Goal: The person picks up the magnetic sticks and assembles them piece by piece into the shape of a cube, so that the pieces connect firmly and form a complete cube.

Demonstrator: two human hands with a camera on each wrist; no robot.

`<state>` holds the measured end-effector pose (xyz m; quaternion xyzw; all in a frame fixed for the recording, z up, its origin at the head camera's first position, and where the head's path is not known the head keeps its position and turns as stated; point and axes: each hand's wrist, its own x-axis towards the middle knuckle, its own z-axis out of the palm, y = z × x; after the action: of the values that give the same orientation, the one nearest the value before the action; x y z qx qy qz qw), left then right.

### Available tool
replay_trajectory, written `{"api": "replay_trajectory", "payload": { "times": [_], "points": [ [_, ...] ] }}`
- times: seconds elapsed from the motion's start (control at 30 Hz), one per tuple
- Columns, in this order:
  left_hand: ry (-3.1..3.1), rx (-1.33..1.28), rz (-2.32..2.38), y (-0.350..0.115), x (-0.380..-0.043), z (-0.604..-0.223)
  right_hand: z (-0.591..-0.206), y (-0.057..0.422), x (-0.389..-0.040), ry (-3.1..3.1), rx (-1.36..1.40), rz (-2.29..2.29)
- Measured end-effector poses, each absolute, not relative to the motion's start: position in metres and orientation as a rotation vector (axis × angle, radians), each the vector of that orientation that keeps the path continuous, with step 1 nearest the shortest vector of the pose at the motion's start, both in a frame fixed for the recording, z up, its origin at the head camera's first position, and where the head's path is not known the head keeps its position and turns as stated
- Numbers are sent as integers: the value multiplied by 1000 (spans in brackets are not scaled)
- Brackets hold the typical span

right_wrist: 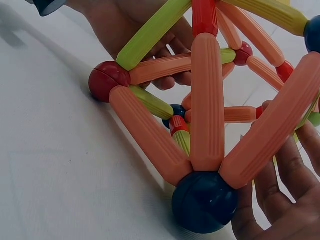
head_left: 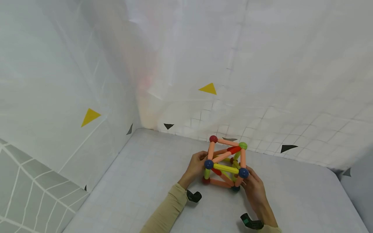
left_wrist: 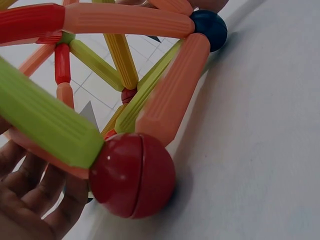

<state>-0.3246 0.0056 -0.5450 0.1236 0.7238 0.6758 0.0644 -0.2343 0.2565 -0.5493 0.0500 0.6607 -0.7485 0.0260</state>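
A cube-like frame of magnetic rods and balls [head_left: 225, 168] stands on the white surface between the two hands. Its rods are salmon, yellow, lime and red; red, blue and green balls join them. My left hand [head_left: 196, 169] holds it by the left side, fingers curled behind a salmon rod in the left wrist view. On the opposite side my right hand [head_left: 255, 191] grips it near the blue ball [head_left: 243, 172], its thumb partly hidden. A red ball [left_wrist: 132, 175] looms close in the left wrist view. Three salmon rods meet at a dark blue ball [right_wrist: 205, 202] in the right wrist view.
A white sheet [head_left: 186, 64] with yellow and black triangles rises behind the surface. Another sheet [head_left: 43, 106] stands at the left, with a web-like pattern low down. Dark camera devices [head_left: 193, 196] sit at both wrists.
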Motion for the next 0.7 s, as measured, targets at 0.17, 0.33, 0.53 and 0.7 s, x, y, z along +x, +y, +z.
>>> {"api": "replay_trajectory", "payload": {
  "times": [0.17, 0.33, 0.53, 0.7],
  "points": [
    [2190, 353, 2041, 2, -323, -545, -551, 256, -237, 2035, 163, -2297],
    [2221, 334, 2055, -1, -322, -543, -549, 254, -238, 2068, 212, -2260],
    [2352, 270, 2108, -19, -323, -535, -549, 258, -239, 2170, 383, -2144],
    [2431, 213, 2198, -51, -323, -518, -543, 275, -235, 2380, 442, -2002]
  ]
}}
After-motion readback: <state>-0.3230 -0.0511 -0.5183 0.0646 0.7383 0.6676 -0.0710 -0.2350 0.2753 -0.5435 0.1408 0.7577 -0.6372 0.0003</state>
